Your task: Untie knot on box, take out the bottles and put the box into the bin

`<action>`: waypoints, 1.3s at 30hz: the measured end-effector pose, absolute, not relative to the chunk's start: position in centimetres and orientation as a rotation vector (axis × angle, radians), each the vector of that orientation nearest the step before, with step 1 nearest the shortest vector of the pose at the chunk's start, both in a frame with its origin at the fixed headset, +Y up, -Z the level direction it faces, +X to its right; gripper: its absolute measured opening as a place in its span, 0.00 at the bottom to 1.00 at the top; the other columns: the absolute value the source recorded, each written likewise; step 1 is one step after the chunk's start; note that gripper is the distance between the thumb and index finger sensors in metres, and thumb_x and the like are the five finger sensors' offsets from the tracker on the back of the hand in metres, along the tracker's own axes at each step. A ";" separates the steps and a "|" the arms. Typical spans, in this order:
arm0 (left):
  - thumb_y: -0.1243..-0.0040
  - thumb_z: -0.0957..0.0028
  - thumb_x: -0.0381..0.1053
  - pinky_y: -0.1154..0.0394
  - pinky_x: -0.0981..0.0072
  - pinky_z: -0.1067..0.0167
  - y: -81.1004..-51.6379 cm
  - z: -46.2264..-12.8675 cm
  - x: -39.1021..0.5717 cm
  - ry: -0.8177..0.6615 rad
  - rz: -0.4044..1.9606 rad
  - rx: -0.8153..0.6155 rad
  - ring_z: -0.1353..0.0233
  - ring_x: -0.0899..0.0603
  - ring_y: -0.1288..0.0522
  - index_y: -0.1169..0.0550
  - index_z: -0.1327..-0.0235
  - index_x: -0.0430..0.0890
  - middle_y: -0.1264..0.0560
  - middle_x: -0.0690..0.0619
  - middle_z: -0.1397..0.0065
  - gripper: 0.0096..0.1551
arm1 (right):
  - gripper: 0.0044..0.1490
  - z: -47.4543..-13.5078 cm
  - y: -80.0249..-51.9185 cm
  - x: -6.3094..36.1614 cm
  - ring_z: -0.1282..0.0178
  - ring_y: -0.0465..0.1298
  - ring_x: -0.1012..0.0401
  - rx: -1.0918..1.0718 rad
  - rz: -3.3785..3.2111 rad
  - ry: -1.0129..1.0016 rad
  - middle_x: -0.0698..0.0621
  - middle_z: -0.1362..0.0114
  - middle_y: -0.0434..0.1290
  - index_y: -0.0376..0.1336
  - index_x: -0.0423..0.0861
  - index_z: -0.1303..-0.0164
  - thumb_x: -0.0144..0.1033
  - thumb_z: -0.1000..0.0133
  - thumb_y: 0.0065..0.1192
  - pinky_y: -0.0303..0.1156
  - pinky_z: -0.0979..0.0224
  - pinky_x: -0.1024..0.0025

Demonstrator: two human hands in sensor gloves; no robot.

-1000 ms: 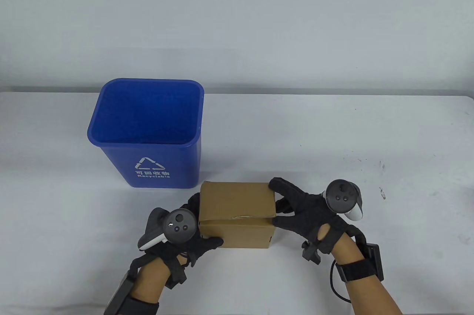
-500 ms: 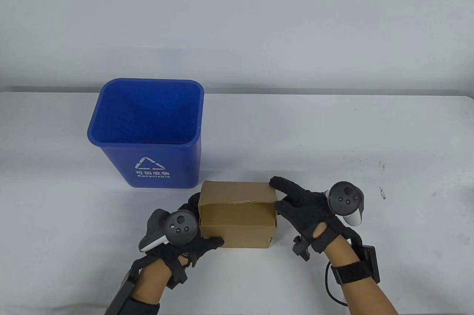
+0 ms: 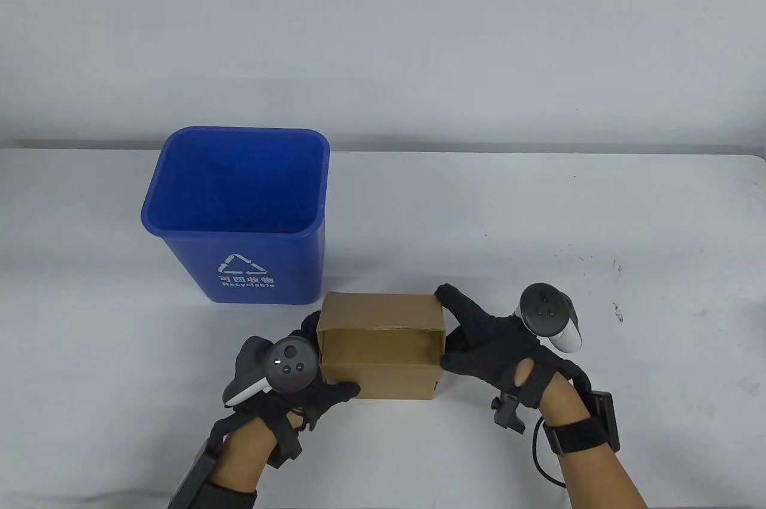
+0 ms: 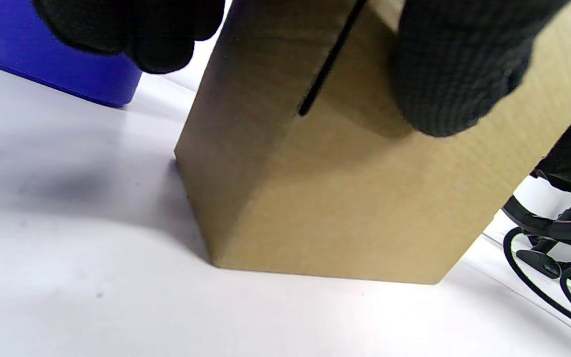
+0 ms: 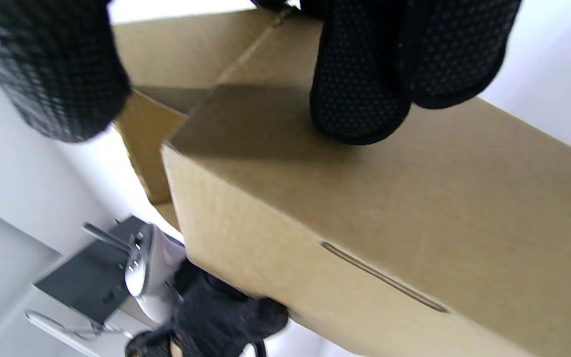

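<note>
One brown cardboard box [image 3: 380, 347] stands on the white tabletop [image 3: 598, 221], just in front of one blue plastic recycling bin [image 3: 239, 215]; box and bin are close but apart. The left hand [image 3: 287, 377] clasps the box's left end, thumb across the near face. The right hand [image 3: 491, 341] clasps the right end, fingers laid over the partly raised top flap. No string, knot or bottle is visible; the interior is dark.

Judged step: opening the lid. The box is best steadied by the left grip while the flap is folded fully back, without crushing the walls.

Count: one box, one bin, two hands, zero bottles seen.
</note>
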State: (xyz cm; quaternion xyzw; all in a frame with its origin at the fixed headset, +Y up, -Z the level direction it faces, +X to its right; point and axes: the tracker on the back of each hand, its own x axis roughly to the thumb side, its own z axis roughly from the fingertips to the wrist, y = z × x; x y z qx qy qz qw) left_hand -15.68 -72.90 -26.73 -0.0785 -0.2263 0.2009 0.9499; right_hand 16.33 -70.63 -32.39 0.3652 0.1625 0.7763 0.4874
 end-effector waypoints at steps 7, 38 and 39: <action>0.36 0.53 0.69 0.39 0.27 0.31 -72.9 -26.8 -15.6 -0.467 0.430 -0.165 0.24 0.22 0.39 0.62 0.28 0.23 0.52 0.25 0.23 0.75 | 0.66 -32.9 -71.1 16.3 0.45 0.77 0.48 0.829 1.896 0.322 0.40 0.17 0.40 0.36 0.41 0.21 0.64 0.50 0.67 0.72 0.41 0.51; 0.36 0.54 0.69 0.38 0.28 0.31 -72.9 -26.8 -15.6 -0.449 0.391 -0.162 0.24 0.23 0.39 0.63 0.27 0.25 0.53 0.26 0.22 0.75 | 0.66 -31.8 -71.0 16.2 0.58 0.78 0.49 0.490 1.708 0.188 0.30 0.22 0.54 0.50 0.31 0.24 0.78 0.50 0.45 0.74 0.52 0.53; 0.36 0.54 0.70 0.38 0.28 0.31 -72.9 -26.8 -15.7 -0.454 0.402 -0.173 0.24 0.23 0.39 0.63 0.27 0.25 0.53 0.26 0.22 0.74 | 0.67 -31.6 -71.2 16.4 0.57 0.77 0.49 0.519 1.697 0.213 0.30 0.21 0.52 0.49 0.31 0.23 0.77 0.50 0.46 0.74 0.51 0.53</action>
